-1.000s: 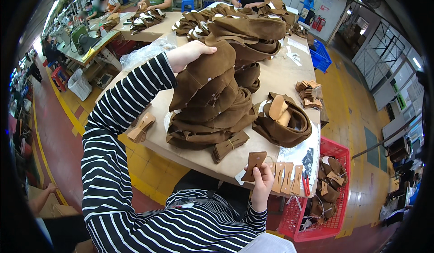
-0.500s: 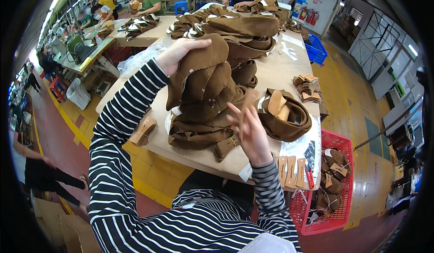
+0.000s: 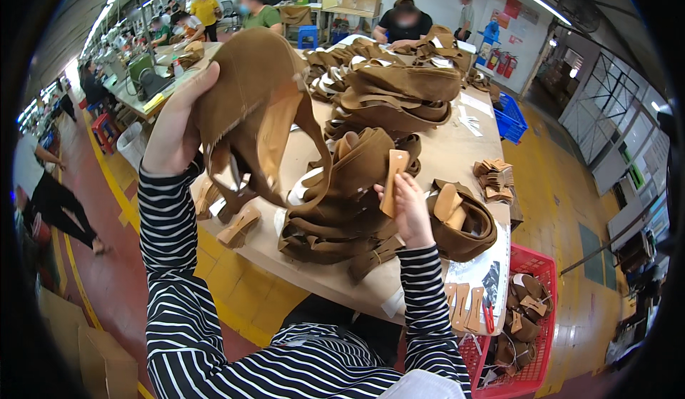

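Observation:
Raised at the left, my left hand (image 3: 178, 117) is closed on a brown leather piece (image 3: 250, 71), curved and looped, its tan inner side showing. Part of that hand is hidden behind the leather. My right hand (image 3: 410, 210) pinches a small tan leather tab (image 3: 393, 181), held upright over the table. Just left of the tab stands a stack of brown leather pieces (image 3: 335, 210). To the right of my right hand lies a coiled brown leather piece (image 3: 464, 228) with tan tabs resting in it.
Tan tabs (image 3: 476, 306) lie by red-handled snips (image 3: 488, 315) at the table's near right corner. Bundled tabs (image 3: 239, 226) sit at the near left edge. A red crate (image 3: 546, 328) of brown pieces stands right; a blue crate (image 3: 510, 117) lies beyond. A co-worker (image 3: 405, 24) sits opposite.
My left hand has lifted a leather piece off the stack and brought it left and nearer. My right hand has moved slightly right, the tab in it now clearly visible.

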The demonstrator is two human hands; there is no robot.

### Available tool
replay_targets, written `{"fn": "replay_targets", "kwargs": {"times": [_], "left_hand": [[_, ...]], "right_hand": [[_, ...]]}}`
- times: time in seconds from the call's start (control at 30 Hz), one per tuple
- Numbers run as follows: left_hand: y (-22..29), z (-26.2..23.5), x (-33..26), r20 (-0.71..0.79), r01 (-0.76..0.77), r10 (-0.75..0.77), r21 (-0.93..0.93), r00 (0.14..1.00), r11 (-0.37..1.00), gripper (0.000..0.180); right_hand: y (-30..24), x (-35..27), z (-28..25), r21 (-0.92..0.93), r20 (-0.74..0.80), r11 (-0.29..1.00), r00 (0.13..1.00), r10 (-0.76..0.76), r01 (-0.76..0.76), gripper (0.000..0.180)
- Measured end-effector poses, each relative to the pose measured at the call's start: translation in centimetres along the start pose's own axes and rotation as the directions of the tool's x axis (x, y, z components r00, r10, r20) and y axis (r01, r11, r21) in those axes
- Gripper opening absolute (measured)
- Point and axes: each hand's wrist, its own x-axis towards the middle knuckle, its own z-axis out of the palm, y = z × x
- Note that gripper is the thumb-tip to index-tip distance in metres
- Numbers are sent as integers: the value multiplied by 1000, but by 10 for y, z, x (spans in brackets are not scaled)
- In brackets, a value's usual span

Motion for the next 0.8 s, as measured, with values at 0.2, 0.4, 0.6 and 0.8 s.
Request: {"fn": "replay_targets", "kwargs": {"times": [0.2,0.4,0.6,0.8], "left_hand": [[-56,18,-61,171,-27,10,97,985,995,44],[-147,23,-99,390,-65,-212,587,896,807,27],[-167,36,-130,431,-67,-250,598,867,799,59],[-151,37,-131,266,300,-373,277,889,913,53]], "right_hand": [[-12,-72,35,95,168,981,969,-182,167,25],[26,-100,40,80,134,993,988,73,-84,35],[34,-110,26,-76,153,997,988,-22,34,18],[37,-125,38,-140,203,981,974,-104,134,28]]}}
